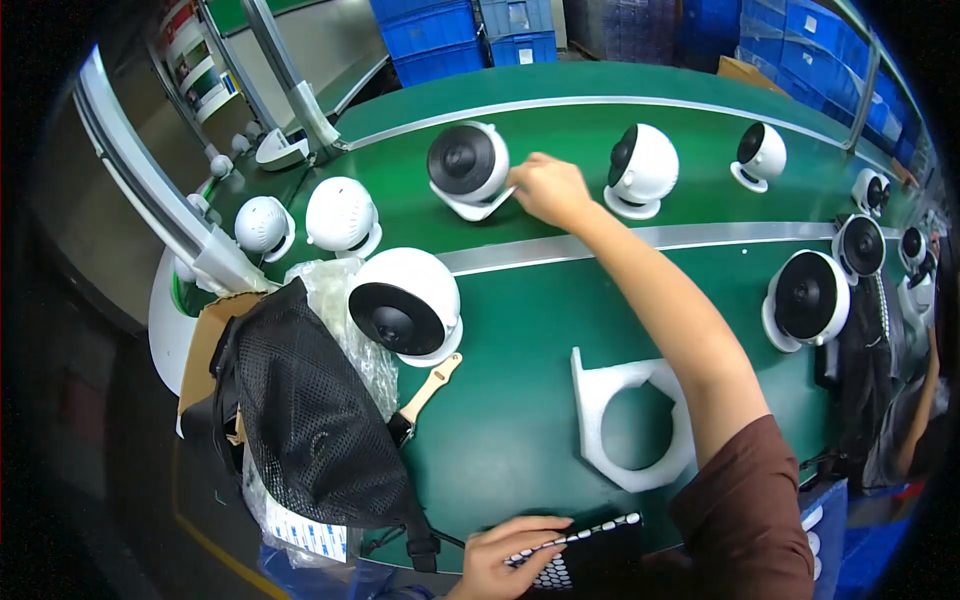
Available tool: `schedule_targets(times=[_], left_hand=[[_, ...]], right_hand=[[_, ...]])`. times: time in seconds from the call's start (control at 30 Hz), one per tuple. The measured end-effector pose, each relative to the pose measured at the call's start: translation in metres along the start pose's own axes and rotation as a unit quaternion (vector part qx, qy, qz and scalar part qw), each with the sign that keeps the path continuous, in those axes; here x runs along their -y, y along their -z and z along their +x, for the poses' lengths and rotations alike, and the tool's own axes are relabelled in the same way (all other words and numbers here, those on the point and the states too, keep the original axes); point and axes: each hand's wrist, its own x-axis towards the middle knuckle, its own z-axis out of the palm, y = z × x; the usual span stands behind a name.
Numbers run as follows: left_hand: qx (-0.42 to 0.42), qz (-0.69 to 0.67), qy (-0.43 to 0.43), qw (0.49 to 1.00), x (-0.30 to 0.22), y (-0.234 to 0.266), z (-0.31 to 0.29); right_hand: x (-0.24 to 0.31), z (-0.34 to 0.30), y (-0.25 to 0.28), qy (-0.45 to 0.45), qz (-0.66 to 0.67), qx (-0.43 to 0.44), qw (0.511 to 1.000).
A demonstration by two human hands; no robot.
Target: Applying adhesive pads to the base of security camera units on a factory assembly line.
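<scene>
**Right hand at a round fan on the green belt**

We see the curved green conveyor (520, 420) filling the view; on it stand white round fans, the nearest fan (408, 305) by a black mesh bag (310, 420) at our left; a white foam ring (630, 420) lies flat near the front edge. Our right hand (548, 190) reaches far across, fingers curled onto the base of the fan (468, 165) standing beyond the silver strip (700, 237); how firmly it grips we cannot tell. Our left hand (505, 560) rests low at the edge, fingers closed around a dark perforated pad (585, 555).
</scene>
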Motion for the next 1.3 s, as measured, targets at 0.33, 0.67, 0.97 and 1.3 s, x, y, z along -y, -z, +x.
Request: schedule_targets(times=[0.33,0.67,0.97,1.3], left_hand=[[-0.014,-0.06,0.052,0.997,-0.006,-0.009,0.009],[-0.026,-0.017,0.085,0.996,-0.017,-0.01,0.003],[0.049,0.09,0.055,0.993,-0.01,0.0,0.007],[0.036,0.077,0.019,0.996,-0.011,-0.01,0.005]], right_hand=[[-0.047,-0.053,0.002,0.067,-0.117,0.128,0.983],[-0.127,-0.068,0.092,-0.494,0.106,-0.132,0.853],[-0.047,-0.096,0.21,-0.283,0.166,-0.094,0.94],[-0.172,-0.229,0.346,-0.373,-0.017,-0.256,0.892]])
